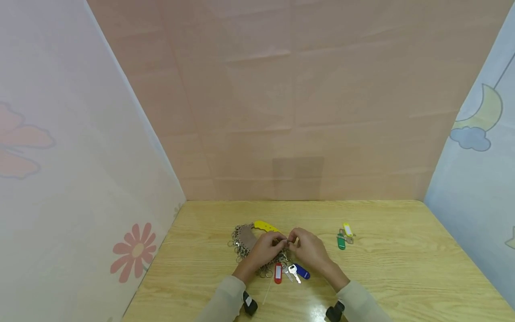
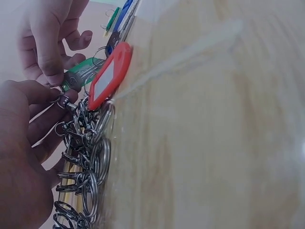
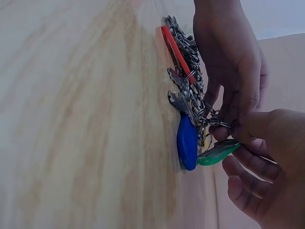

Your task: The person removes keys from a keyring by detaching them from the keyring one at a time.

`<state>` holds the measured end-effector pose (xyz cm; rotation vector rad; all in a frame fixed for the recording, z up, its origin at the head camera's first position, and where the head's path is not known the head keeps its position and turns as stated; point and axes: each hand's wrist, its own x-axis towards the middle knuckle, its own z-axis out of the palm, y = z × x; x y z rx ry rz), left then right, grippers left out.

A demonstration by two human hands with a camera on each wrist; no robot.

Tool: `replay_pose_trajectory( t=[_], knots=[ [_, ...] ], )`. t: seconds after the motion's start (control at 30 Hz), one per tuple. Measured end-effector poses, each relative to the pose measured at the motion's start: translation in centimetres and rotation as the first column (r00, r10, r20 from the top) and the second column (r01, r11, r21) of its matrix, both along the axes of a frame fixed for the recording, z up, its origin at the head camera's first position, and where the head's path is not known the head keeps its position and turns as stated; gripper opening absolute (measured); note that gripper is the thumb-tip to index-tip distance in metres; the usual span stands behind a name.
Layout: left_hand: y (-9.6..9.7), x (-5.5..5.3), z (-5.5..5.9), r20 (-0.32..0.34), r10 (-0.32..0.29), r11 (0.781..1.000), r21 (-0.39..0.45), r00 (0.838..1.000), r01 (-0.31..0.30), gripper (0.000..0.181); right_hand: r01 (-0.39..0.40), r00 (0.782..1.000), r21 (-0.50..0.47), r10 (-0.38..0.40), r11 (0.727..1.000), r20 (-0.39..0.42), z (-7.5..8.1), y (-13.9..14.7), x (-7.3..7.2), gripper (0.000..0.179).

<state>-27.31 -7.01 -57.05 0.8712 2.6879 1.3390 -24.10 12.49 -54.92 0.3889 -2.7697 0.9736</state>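
Note:
A fan-shaped brown key holder (image 1: 245,237) with a yellow handle (image 1: 263,225) and many metal rings (image 2: 90,176) along its edge lies on the table. My left hand (image 1: 263,249) is over its right part, thumb and fingers pinching a small metal ring and clasp. Meeting it fingertip to fingertip, my right hand (image 1: 310,249) pinches the ring end of a green key tag (image 3: 217,154); the exact contact is partly hidden. Below the hands lie a red key tag (image 1: 278,273), a silver key (image 1: 295,273) and a blue key tag (image 1: 302,271).
Farther right on the table (image 1: 402,264) lie another green tag (image 1: 341,242) and a yellow tag (image 1: 348,230) with keys. A thin pale strip (image 1: 267,292) lies near the left wrist. Decorated side panels and a pinkish back panel (image 1: 249,98) enclose the table.

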Motion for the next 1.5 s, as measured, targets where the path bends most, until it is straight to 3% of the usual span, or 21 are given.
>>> replay_pose_trajectory(
  t=[0.3, 0.73, 0.9, 1.23, 1.5],
  knots=[
    [-0.03, 0.08, -0.03, 0.011, 0.007, 1.000, 0.017, 1.000, -0.007, 0.017, -0.006, 1.000, 0.000, 0.006, 1.000, 0.027, -0.21, -0.13, 0.10, 0.020],
    [0.21, 0.13, 0.18, -0.007, 0.017, 1.000, 0.013, 1.000, -0.017, 0.018, 0.044, 0.997, 0.073, -0.038, 0.996, -0.072, 0.16, -0.37, 0.27, 0.019],
    [0.29, 0.18, 0.22, 0.019, 0.030, 0.999, 0.012, 0.999, -0.031, 0.019, 0.065, 0.993, 0.098, -0.055, 0.993, -0.101, 0.05, -0.40, 0.23, 0.018],
    [0.43, 0.03, 0.24, 0.013, 0.036, 0.999, 0.006, 0.999, -0.036, 0.019, 0.073, 0.983, 0.160, -0.044, 0.984, -0.178, 0.04, -0.28, 0.22, 0.023],
    [0.43, -0.03, 0.19, 0.024, 0.011, 1.000, 0.021, 1.000, -0.012, 0.018, 0.075, 0.982, 0.127, -0.051, 0.989, -0.179, -0.07, 0.09, 0.17, 0.022]
  ],
)
